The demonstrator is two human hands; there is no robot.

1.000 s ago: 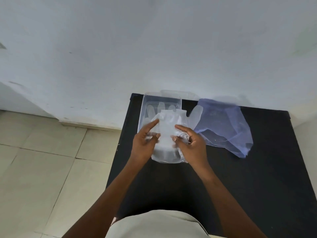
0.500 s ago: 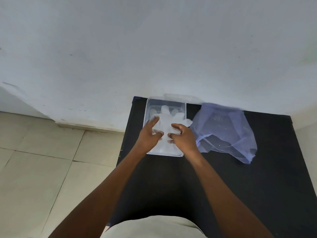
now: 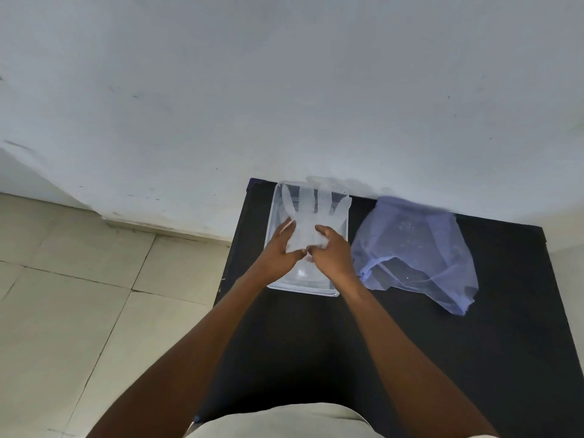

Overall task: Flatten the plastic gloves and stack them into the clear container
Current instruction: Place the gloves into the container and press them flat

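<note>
We see a thin, translucent plastic glove (image 3: 308,213) lying in a clear, rectangular, round-cornered container (image 3: 274,216) at the far left of a matte black tabletop (image 3: 410,343); its flat fingers fan toward the far rim, some lapping over it. Our left hand (image 3: 278,251) and right hand (image 3: 333,252) rest palms down on the glove's lower part, thumbs almost meeting, each grip loosely spread and pressing rather than pinching the film. Whether more gloves lie beneath we cannot tell. Just right of the container lies a crumpled, sheer bluish-purple plastic bag (image 3: 417,254), glossy and wrinkled. We can read no writing or labels anywhere.
</note>
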